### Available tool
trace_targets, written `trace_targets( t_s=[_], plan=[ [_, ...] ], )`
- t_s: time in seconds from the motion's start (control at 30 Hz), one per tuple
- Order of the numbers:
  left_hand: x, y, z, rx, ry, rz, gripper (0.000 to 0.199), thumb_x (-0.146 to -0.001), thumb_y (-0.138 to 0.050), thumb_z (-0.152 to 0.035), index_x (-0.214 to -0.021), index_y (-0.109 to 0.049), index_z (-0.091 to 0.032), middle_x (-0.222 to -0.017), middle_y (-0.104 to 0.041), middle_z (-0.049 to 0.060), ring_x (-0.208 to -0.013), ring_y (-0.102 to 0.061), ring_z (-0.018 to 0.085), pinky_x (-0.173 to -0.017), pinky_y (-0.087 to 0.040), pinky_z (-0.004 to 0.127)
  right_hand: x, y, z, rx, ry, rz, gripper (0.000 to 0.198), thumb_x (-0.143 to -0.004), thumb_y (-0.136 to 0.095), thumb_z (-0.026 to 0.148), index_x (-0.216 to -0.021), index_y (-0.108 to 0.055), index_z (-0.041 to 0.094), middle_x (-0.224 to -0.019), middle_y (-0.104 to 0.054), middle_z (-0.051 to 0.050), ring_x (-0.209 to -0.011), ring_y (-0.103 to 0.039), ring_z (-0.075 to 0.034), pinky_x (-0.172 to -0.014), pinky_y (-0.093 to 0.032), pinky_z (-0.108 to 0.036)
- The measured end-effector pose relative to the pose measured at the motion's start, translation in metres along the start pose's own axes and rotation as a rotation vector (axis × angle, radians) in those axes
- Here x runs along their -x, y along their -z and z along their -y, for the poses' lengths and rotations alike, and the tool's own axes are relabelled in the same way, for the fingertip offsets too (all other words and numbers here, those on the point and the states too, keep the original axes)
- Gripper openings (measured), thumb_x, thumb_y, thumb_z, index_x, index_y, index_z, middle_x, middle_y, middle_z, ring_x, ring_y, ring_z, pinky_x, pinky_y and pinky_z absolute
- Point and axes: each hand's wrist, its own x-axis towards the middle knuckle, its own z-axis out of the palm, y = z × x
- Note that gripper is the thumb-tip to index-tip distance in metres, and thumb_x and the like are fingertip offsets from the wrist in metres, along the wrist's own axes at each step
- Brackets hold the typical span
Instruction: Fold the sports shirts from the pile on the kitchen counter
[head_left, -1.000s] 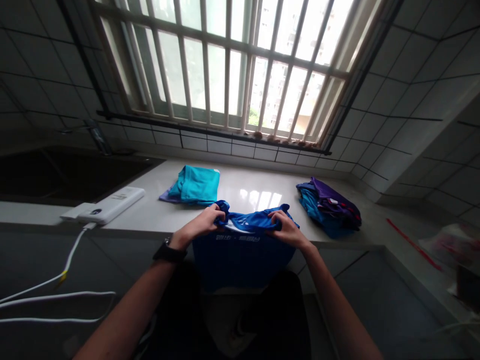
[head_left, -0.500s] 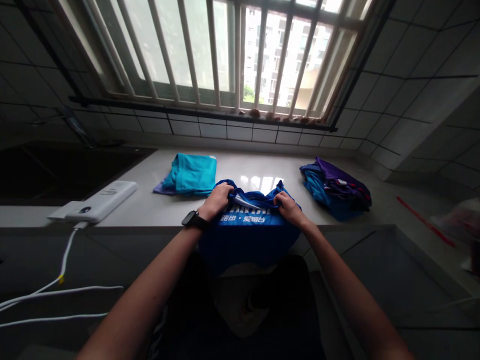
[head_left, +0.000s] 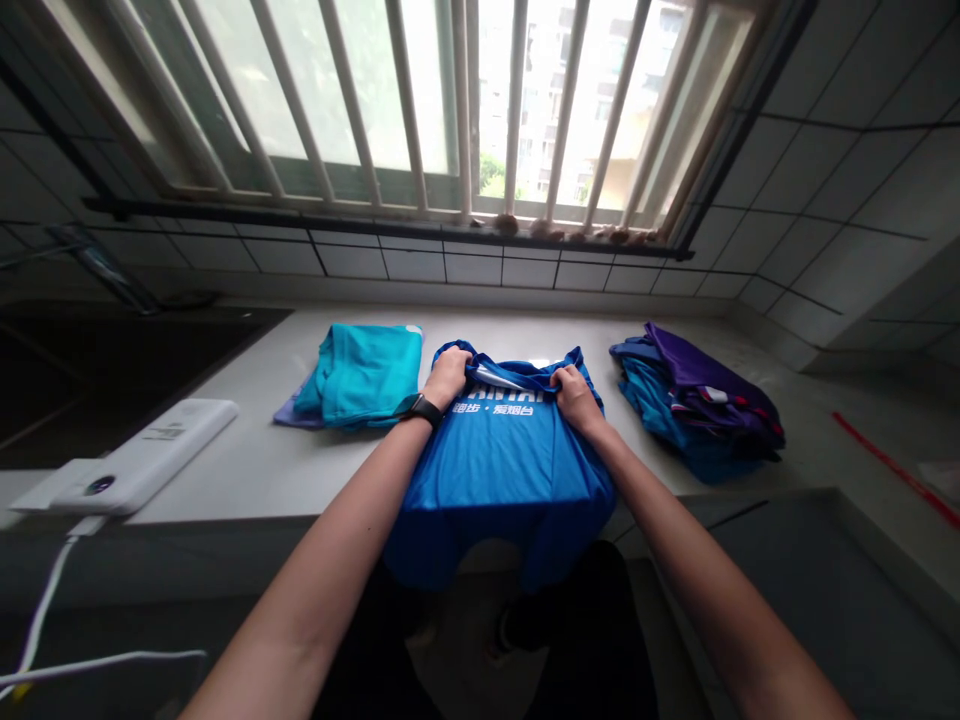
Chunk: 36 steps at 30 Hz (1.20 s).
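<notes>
A blue T-shirt (head_left: 502, 465) with white lettering is spread over the counter, its near end hanging down past the front edge. My left hand (head_left: 450, 374) is closed on the bunched far edge of the shirt at its left side, a black watch on the wrist. At the right side of that same edge, my right hand (head_left: 576, 392) grips the fabric, fingers curled. A folded turquoise garment (head_left: 371, 372) lies left of my left hand, on top of a lavender cloth (head_left: 291, 410). To the right sits a pile of folded purple and blue clothes (head_left: 697, 400).
A white power bank (head_left: 154, 450) with a plugged-in cable rests on the left of the counter (head_left: 300, 480), near a dark sink (head_left: 127, 370) with a faucet (head_left: 105, 270). A red strip (head_left: 892, 465) lies on the right counter. Behind is a barred window (head_left: 450, 110).
Both hands have moved the T-shirt farther onto the counter, away from me, so more of its blue body lies on top. The camera view has come closer to the counter.
</notes>
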Motion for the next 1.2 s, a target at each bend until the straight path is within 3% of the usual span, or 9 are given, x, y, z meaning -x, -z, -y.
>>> trace_targets(
  t_s=[0.37, 0.47, 0.6, 0.7, 0.8, 0.93, 1.0, 1.1, 1.2],
  plan=[
    [-0.042, 0.007, -0.004, -0.071, 0.032, 0.043, 0.039, -0.075, -0.05, 0.0, -0.101, -0.077, -0.012, -0.108, -0.075, 0.014, -0.101, -0.068, 0.024, -0.092, -0.053, 0.032, -0.044, -0.009, -0.018, 0.034, -0.065, -0.012, 0.029, -0.071, -0.044, 0.0, -0.079, -0.059, 0.023, -0.094, -0.06, -0.007, -0.093, -0.055, -0.023, -0.094, -0.05, -0.036],
    [-0.054, 0.022, -0.007, 0.005, 0.048, 0.006, 0.032, -0.073, -0.053, -0.002, -0.094, -0.074, -0.014, -0.097, -0.075, 0.011, -0.094, -0.068, 0.024, -0.085, -0.053, 0.031, -0.073, 0.0, -0.01, 0.026, -0.133, -0.016, 0.025, -0.069, -0.046, 0.002, -0.074, -0.056, 0.024, -0.088, -0.06, -0.006, -0.089, -0.057, -0.022, -0.092, -0.051, -0.036],
    [-0.048, 0.06, -0.016, 0.165, 0.017, -0.18, 0.015, -0.077, -0.057, -0.01, -0.085, -0.068, -0.015, -0.09, -0.072, 0.008, -0.088, -0.065, 0.021, -0.082, -0.05, 0.029, -0.08, 0.034, 0.023, -0.071, -0.093, -0.225, 0.016, -0.079, -0.049, 0.011, -0.081, -0.058, 0.023, -0.092, -0.065, -0.008, -0.093, -0.06, -0.024, -0.094, -0.051, -0.038],
    [-0.007, 0.09, -0.024, 0.23, -0.064, -0.251, 0.008, -0.078, -0.059, -0.017, -0.084, -0.065, -0.017, -0.092, -0.067, 0.005, -0.084, -0.062, 0.019, -0.079, -0.048, 0.028, -0.034, 0.065, 0.056, -0.147, -0.018, -0.285, 0.009, -0.084, -0.053, 0.02, -0.087, -0.059, 0.024, -0.095, -0.066, -0.007, -0.095, -0.062, -0.024, -0.093, -0.053, -0.039],
    [0.061, 0.1, -0.026, 0.247, -0.108, -0.191, 0.01, -0.076, -0.053, -0.013, -0.079, -0.061, -0.019, -0.093, -0.064, 0.004, -0.082, -0.06, 0.017, -0.075, -0.047, 0.027, 0.042, 0.082, 0.082, -0.192, -0.011, -0.199, 0.006, -0.083, -0.057, 0.021, -0.085, -0.06, 0.026, -0.093, -0.066, -0.006, -0.094, -0.063, -0.025, -0.09, -0.054, -0.039],
    [0.156, 0.075, -0.017, 0.214, -0.065, 0.067, 0.019, -0.072, -0.049, -0.007, -0.076, -0.059, -0.022, -0.081, -0.062, 0.002, -0.075, -0.06, 0.017, -0.07, -0.047, 0.028, 0.13, 0.073, 0.094, -0.206, -0.051, -0.054, 0.016, -0.08, -0.054, 0.013, -0.083, -0.06, 0.028, -0.095, -0.066, -0.007, -0.098, -0.067, -0.026, -0.091, -0.056, -0.041],
    [0.19, 0.059, -0.013, 0.22, -0.002, 0.15, 0.033, -0.074, -0.052, -0.008, -0.1, -0.066, -0.022, -0.083, -0.064, 0.0, -0.074, -0.062, 0.017, -0.069, -0.049, 0.028, 0.156, 0.063, 0.092, -0.18, -0.069, -0.002, 0.026, -0.079, -0.052, 0.01, -0.093, -0.065, 0.029, -0.104, -0.068, -0.008, -0.106, -0.067, -0.027, -0.097, -0.055, -0.043],
    [0.216, 0.044, -0.008, 0.189, 0.059, 0.177, 0.055, -0.083, -0.055, -0.014, -0.137, -0.058, -0.028, -0.097, -0.071, 0.002, -0.084, -0.069, 0.02, -0.076, -0.053, 0.029, 0.174, 0.053, 0.088, -0.059, -0.058, 0.05, 0.051, -0.08, -0.049, 0.008, -0.122, -0.069, 0.03, -0.13, -0.067, -0.009, -0.126, -0.062, -0.028, -0.112, -0.048, -0.05],
    [0.214, 0.036, -0.007, 0.126, 0.02, 0.173, 0.051, -0.088, -0.05, -0.01, -0.134, -0.064, -0.028, -0.113, -0.073, 0.007, -0.102, -0.071, 0.023, -0.091, -0.055, 0.032, 0.178, 0.047, 0.081, 0.087, -0.035, 0.099, 0.067, -0.082, -0.047, 0.005, -0.14, -0.063, 0.033, -0.148, -0.06, -0.007, -0.138, -0.055, -0.028, -0.121, -0.038, -0.056]
  ],
)
